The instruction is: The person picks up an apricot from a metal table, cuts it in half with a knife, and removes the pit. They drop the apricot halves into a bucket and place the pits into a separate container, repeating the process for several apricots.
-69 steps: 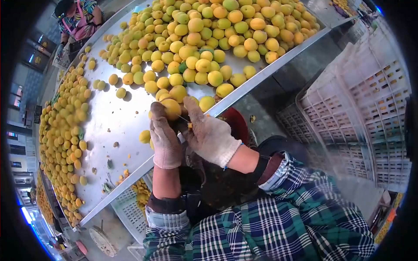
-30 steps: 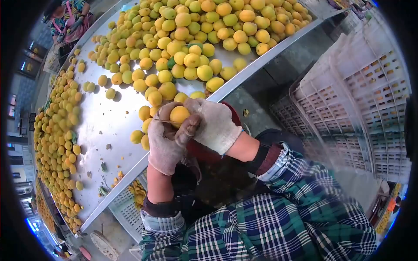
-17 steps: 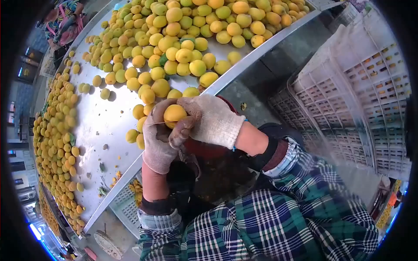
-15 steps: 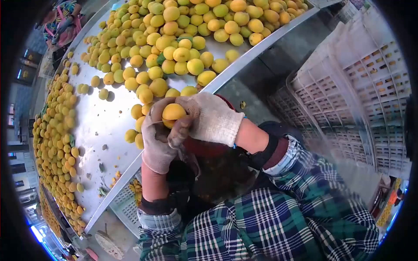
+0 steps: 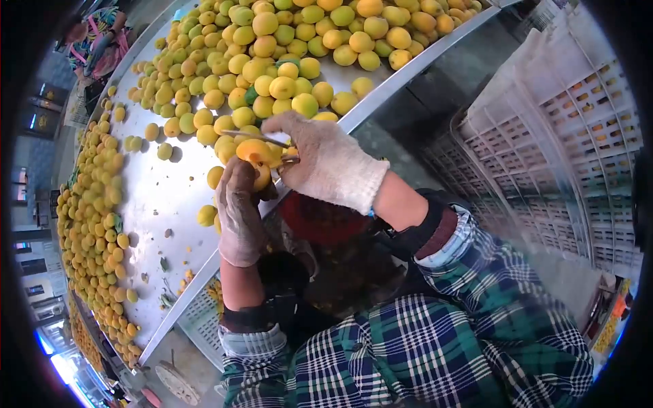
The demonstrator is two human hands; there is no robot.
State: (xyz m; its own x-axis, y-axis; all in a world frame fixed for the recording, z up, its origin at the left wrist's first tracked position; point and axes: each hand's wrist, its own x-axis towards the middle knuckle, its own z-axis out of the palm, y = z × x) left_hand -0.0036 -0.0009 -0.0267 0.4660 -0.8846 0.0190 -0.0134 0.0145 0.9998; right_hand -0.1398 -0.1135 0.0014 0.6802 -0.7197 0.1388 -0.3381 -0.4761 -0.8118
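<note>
My left hand point(image 5: 239, 214), in a stained white work glove, is closed around an apricot point(image 5: 252, 151) at the metal table's near edge. The apricot is split, with its orange flesh showing. My right hand point(image 5: 330, 162), in the same kind of glove, grips a small thin knife point(image 5: 255, 137) whose narrow blade points left above the apricot. Its handle is mostly hidden in the fingers. Just beyond the hands lies a large heap of yellow and greenish apricots point(image 5: 265, 88). Below them is a red container point(image 5: 320, 219), partly hidden by the right glove.
Another band of apricots point(image 5: 95, 238) runs along the far left of the metal table point(image 5: 153, 204). White plastic crates point(image 5: 544, 136) are stacked at right, and another crate point(image 5: 201, 319) sits under the table edge. A person point(image 5: 98, 44) is at the upper left.
The apricot, nearly whole before, is now split open. My right hand has moved up and slightly right, and the knife blade has come into view. The left hand has turned slightly.
</note>
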